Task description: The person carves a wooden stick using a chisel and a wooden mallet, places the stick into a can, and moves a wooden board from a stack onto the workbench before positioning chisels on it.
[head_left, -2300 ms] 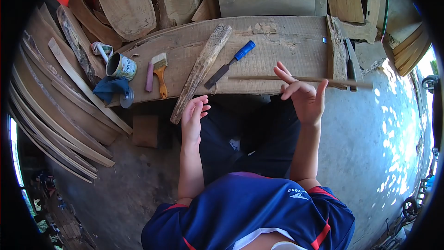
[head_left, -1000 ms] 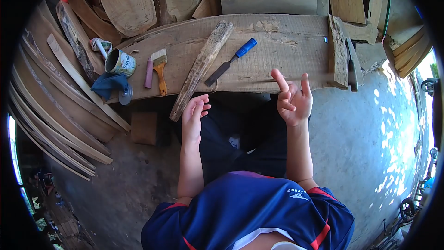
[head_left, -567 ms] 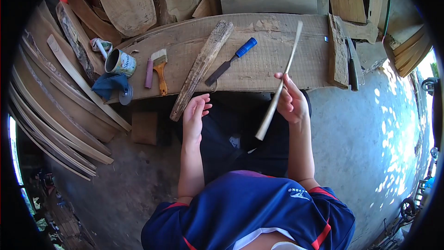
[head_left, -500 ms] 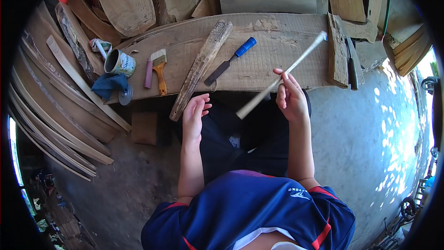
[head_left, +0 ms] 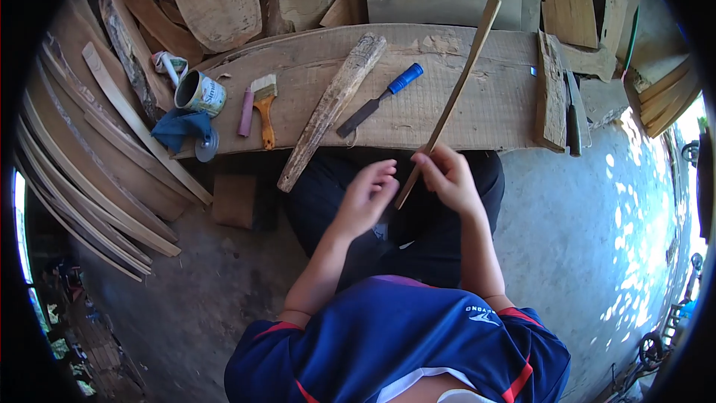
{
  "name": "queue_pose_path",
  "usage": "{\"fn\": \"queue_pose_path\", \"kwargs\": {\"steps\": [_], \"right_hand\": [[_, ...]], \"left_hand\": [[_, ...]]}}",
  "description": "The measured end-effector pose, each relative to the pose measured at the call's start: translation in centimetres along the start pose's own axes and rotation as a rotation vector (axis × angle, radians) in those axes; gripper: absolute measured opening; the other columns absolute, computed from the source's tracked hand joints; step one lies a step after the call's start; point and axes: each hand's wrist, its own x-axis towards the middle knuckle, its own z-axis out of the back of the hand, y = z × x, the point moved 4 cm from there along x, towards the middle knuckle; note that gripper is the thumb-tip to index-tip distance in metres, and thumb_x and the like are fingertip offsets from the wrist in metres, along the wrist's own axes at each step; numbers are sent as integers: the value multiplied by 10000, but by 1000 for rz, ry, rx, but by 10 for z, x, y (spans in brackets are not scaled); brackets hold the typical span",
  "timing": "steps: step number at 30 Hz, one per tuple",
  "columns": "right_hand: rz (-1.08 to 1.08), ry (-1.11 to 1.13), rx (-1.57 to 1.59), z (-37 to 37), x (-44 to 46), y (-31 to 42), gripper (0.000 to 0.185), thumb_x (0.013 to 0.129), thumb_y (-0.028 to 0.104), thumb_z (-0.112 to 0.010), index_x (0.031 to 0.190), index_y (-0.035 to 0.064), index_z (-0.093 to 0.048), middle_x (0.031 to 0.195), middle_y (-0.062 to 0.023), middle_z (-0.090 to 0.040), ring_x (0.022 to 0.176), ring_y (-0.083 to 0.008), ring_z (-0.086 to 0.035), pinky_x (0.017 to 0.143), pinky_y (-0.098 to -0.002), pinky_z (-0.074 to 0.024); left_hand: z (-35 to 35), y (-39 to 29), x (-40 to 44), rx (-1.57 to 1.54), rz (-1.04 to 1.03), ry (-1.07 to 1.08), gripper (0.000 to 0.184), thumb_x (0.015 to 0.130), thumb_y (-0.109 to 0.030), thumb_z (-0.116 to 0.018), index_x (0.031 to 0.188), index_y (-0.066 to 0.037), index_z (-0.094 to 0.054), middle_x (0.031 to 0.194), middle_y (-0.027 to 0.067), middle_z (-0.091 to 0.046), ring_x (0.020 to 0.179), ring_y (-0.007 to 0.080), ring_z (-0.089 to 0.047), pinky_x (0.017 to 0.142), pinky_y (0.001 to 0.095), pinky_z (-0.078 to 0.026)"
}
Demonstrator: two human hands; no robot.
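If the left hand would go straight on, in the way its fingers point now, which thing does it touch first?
Probably the thin wooden strip, near its lower end, with the right hand just beyond. The left hand may pass above or below it, as depth is unclear.

Both arms (head_left: 479, 257) are bent; the left hand (head_left: 366, 199) is held loosely curled near the right hand (head_left: 449, 179), whose fingers (head_left: 422, 158) are pinched.
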Motion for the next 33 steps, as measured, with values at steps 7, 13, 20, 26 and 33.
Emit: {"fn": "queue_pose_path", "kwargs": {"steps": [7,13,20,26,33], "right_hand": [[35,99,181,-26,-5,-7,457,965,152,-475,1385,39,-335,882,-40,-570,675,-80,-549,612,-199,-442],[-40,-14,161,6,-9,-25,319,980,178,-448,1260,30,-486,818,-14,-580,659,-56,-526,604,-183,-419],[-138,-131,215,16,-17,-42,255,975,195,-472,1155,37,-560,776,-1,-584,655,-46,-522,609,-186,-419],[-190,-99,209,14,-24,-45,247,973,206,-478,1130,42,-575,772,-1,-591,656,-49,-531,604,-188,-422],[-224,-181,199,32,-29,-49,251,972,224,-480,1111,43,-585,761,3,-593,648,-50,-534,599,-189,-426]], "left_hand": [[15,13,-7,131,-62,-353,189,974,-211,-479,900,-48,-541,729,18,-538,658,73,-532,582,225,-432],[222,9,-21,809,-285,-1082,323,988,-250,-408,1132,-23,-587,734,107,-525,615,247,-524,572,355,-433],[311,45,2,1124,43,-985,216,833,-138,-606,989,1,-663,917,178,-606,830,327,-616,772,394,-500],[315,54,20,1058,-39,-1052,224,825,-73,-613,1042,-25,-640,934,173,-601,869,320,-607,788,395,-490],[344,-20,36,510,-656,-1202,218,950,-154,-521,1089,13,-510,1024,110,-589,842,176,-618,739,275,-494]]}}
